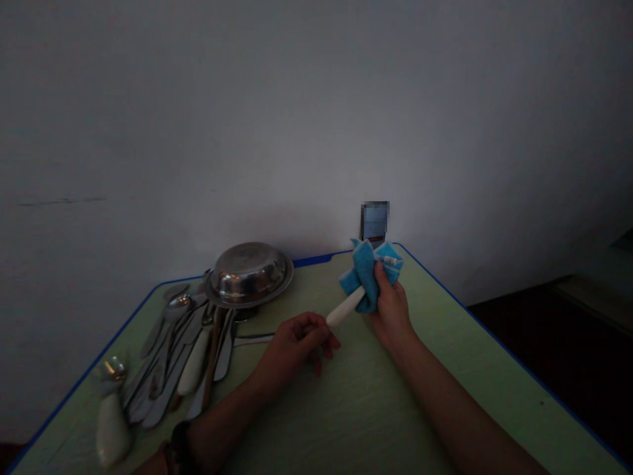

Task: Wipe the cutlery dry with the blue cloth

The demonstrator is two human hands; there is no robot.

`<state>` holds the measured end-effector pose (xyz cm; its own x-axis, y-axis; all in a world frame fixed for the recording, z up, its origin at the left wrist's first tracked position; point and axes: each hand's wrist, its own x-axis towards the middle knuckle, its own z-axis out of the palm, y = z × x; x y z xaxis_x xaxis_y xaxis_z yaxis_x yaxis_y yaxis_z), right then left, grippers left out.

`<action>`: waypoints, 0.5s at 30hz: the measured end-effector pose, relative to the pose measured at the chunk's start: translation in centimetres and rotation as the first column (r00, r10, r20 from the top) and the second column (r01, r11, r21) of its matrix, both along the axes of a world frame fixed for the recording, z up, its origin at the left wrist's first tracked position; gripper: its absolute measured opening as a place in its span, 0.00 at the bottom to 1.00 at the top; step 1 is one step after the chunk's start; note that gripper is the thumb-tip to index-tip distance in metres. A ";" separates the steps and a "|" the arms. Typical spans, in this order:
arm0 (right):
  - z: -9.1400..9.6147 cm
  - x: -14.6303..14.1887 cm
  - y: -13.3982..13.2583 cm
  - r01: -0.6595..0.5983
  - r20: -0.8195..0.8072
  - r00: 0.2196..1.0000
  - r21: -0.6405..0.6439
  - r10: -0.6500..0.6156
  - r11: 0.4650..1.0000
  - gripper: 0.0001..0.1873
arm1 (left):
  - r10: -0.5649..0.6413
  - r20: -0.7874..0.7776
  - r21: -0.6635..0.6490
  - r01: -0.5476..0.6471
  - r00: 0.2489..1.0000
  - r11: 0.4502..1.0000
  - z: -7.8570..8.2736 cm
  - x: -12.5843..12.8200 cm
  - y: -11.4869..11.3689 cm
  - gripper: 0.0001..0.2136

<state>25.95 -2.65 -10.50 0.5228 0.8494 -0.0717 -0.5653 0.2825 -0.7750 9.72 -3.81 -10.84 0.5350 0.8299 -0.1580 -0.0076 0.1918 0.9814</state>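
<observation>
Over the table, the left hand pinches a white handle; the right hand clasps blue cloth round its far end. Beside piled cutlery, an upturned bowl hides its inside.

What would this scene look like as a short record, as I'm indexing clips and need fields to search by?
left hand: fingers at the near end of a pale handle
right hand: holding a blue cloth wrapped about the handle's other end
hidden: whatever the cloth covers
left side: a spread of cutlery, mostly metal
behind cutlery: upturned metal bowl
surface: green table, blue edging
background: plain wall
light: dim
</observation>
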 end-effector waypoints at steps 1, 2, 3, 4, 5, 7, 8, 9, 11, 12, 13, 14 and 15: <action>0.0 0.0 0.0 0.000 -0.003 1.000 0.001 0.000 1.000 0.14 | 0.003 0.001 0.001 -0.003 1.000 1.000 0.0 0.0 0.0 0.06; 0.0 0.0 0.0 0.002 -0.005 1.000 0.000 -0.002 1.000 0.14 | 0.004 0.003 0.002 -0.004 1.000 1.000 0.0 0.0 0.0 0.06; 0.1 0.0 0.0 0.003 -0.003 1.000 -0.006 -0.003 1.000 0.14 | 0.006 0.002 0.004 -0.006 1.000 1.000 0.0 0.0 0.0 0.06; 0.1 0.0 0.0 0.005 0.000 1.000 -0.011 -0.005 1.000 0.15 | 0.009 -0.001 0.004 -0.009 1.000 1.000 -0.1 0.0 0.1 0.06; 0.1 0.0 0.0 0.003 0.004 1.000 -0.016 -0.003 1.000 0.15 | 0.011 -0.005 0.005 -0.011 1.000 1.000 -0.1 0.0 0.1 0.06; 0.1 0.0 0.0 0.002 0.005 1.000 -0.023 -0.001 1.000 0.15 | 0.009 -0.012 0.005 -0.009 1.000 1.000 -0.2 -0.1 0.2 0.06; 0.1 0.0 0.0 0.002 0.003 1.000 -0.022 -0.002 1.000 0.16 | 0.006 -0.011 0.004 -0.006 1.000 1.000 -0.3 -0.1 0.2 0.06; 0.1 0.0 0.0 0.004 0.000 1.000 -0.020 -0.004 1.000 0.16 | 0.003 -0.008 0.002 -0.003 1.000 1.000 -0.4 -0.1 0.2 0.06; 0.0 0.0 0.1 0.011 0.000 1.000 -0.015 -0.011 1.000 0.16 | 0.001 -0.004 0.001 -0.001 1.000 1.000 -0.4 -0.1 0.2 0.06; -0.1 0.0 0.1 0.014 0.003 1.000 -0.013 -0.014 1.000 0.16 | 0.003 -0.004 0.001 -0.003 1.000 1.000 -0.4 -0.1 0.2 0.06; -0.2 0.0 0.1 0.014 0.005 1.000 -0.011 -0.014 1.000 0.16 | 0.006 -0.005 0.001 -0.006 1.000 1.000 -0.4 -0.1 0.2 0.05; -0.2 0.0 0.1 0.013 0.008 1.000 -0.009 -0.013 1.000 0.16 | 0.009 -0.006 0.002 -0.009 1.000 1.000 -0.4 -0.1 0.1 0.05; -0.3 0.0 0.1 0.011 0.010 1.000 -0.007 -0.011 1.000 0.15 | 0.011 -0.007 0.004 -0.011 1.000 1.000 -0.3 -0.1 0.1 0.05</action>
